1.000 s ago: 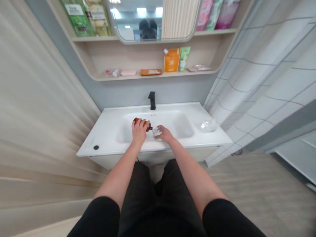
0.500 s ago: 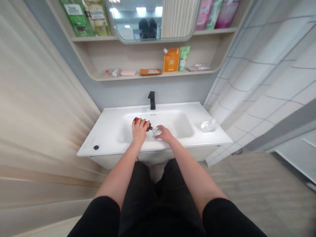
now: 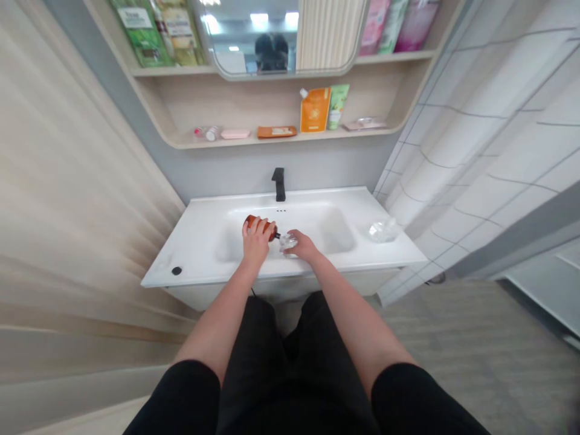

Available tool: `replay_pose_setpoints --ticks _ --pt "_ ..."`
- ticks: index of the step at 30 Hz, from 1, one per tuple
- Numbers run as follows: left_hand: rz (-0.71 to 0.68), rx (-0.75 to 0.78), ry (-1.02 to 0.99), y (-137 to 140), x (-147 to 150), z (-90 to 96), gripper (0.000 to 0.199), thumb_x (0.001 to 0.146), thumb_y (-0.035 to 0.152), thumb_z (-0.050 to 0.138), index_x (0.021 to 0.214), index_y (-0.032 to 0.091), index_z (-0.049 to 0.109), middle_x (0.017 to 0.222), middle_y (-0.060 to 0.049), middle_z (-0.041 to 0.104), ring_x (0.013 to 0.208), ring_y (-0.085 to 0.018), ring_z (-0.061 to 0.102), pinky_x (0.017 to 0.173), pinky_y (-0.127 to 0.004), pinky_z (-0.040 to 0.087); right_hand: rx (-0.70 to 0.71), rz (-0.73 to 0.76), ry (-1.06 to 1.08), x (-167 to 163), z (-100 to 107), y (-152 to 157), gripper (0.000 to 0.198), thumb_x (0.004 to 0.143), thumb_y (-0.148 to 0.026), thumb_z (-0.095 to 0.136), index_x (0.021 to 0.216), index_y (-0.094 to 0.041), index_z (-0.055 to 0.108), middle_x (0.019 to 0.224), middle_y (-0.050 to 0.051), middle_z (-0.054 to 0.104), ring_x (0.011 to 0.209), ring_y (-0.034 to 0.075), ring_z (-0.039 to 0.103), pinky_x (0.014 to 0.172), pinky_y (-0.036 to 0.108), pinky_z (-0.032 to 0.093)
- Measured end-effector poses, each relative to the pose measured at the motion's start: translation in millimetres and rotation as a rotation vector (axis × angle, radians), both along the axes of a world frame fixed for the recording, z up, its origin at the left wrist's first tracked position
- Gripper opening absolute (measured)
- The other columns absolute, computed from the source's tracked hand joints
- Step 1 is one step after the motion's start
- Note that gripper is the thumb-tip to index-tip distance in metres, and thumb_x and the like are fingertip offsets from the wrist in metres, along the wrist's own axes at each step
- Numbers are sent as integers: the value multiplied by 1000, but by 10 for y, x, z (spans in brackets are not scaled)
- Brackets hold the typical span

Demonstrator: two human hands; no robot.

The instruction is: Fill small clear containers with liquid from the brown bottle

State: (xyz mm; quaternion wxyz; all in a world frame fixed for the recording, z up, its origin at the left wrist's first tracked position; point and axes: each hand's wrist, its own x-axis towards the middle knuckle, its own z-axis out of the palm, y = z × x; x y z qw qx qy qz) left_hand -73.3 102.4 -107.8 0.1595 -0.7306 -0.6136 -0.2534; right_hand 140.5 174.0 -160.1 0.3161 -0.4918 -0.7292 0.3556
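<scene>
Over the white sink basin (image 3: 335,226), my left hand (image 3: 256,241) is wrapped round an amber bottle (image 3: 251,221). The bottle lies tilted on its side, its black neck pointing right. At that neck is a small clear container (image 3: 286,243), which my right hand (image 3: 302,246) grips from the right side. Its exact kind and whatever is inside are too small to make out. The two mouths meet or nearly meet; I cannot tell whether they touch.
A black faucet (image 3: 280,184) stands behind the basin. On the counter's right lies a clear plastic item (image 3: 382,231), on its left a round black cap (image 3: 176,270). The shelf above carries an orange pouch (image 3: 316,110), a green tube (image 3: 337,107) and an orange packet (image 3: 277,132).
</scene>
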Motion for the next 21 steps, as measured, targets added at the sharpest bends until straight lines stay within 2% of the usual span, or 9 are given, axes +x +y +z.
replay_pose_setpoints --ticks 21 --pt "-8 -52 -15 -37 31 72 64 101 10 49 159 34 63 163 -11 63 163 -33 42 137 -65 20 1 -5 -8 -5 72 -45 75 60 -23 103 126 -28 68 116 2 79 105 24 76 102 40 58"
